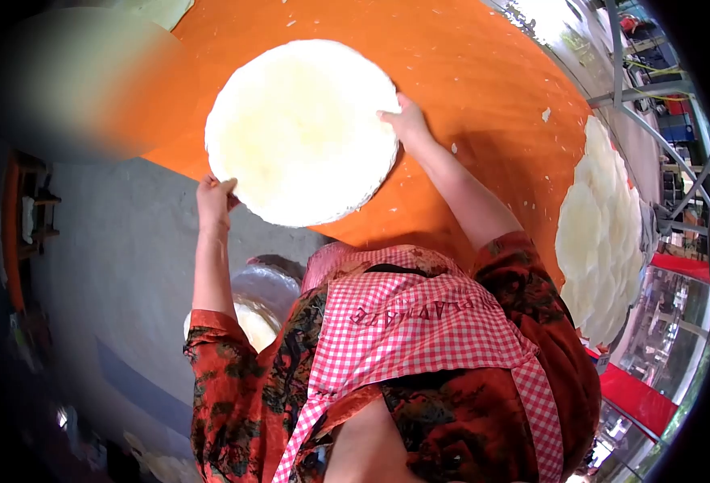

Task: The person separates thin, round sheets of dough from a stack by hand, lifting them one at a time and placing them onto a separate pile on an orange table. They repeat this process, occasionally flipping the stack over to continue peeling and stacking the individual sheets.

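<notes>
A large round pale disc, flat and thin-edged, is held up over the near left edge of the orange table. My left hand grips its lower left rim, thumb on the top face. At the disc's right rim is my right hand, with its thumb over the upper face and the other fingers hidden beneath. The disc's surface is very bright, so little detail shows on it.
Many overlapping pale round sheets lie at the table's right end. Below the near edge, by my left arm, stands a plastic-covered container with pale material. Metal bars rise at the far right. A blurred shape covers the upper left.
</notes>
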`<state>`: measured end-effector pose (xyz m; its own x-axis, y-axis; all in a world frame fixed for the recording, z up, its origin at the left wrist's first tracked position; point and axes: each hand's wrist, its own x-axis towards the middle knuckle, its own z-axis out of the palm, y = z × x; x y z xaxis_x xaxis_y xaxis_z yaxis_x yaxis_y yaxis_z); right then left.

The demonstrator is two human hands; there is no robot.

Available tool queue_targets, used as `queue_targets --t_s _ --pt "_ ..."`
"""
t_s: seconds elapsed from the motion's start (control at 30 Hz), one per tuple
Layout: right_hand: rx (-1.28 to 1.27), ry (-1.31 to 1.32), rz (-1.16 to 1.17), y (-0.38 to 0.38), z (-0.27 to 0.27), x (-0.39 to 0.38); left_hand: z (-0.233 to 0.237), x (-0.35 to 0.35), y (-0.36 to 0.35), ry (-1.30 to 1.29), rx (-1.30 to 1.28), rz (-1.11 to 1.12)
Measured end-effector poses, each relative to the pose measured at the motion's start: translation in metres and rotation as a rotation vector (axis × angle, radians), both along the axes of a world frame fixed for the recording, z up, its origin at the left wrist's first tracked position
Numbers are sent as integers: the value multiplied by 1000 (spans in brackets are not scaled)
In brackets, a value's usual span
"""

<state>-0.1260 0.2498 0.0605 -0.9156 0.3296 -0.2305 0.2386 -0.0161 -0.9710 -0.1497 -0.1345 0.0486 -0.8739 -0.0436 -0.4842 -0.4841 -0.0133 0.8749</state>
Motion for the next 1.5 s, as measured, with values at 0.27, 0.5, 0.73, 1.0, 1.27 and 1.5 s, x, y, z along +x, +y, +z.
queue_targets --t_s 0.27,0.5,0.73,1.0,1.27,1.5 --pt "927 -142 -177 3 -14 12 -23 9 18 440 -1036 17" --pt "632 -551 74 8 -12 18 -24 1 21 153 -386 39" --pt "544 -631 38 -2 7 35 -19 -3 16 55 -365 -1" --pt "-193 -415 -130 -3 -42 36 -26 -4 15 73 -349 -17" --pt "-694 -256 -81 -7 -15 42 -6 0 22 5 -360 -11" --pt "-669 -181 7 -5 -8 40 -10 0 20 -19 -328 -16"
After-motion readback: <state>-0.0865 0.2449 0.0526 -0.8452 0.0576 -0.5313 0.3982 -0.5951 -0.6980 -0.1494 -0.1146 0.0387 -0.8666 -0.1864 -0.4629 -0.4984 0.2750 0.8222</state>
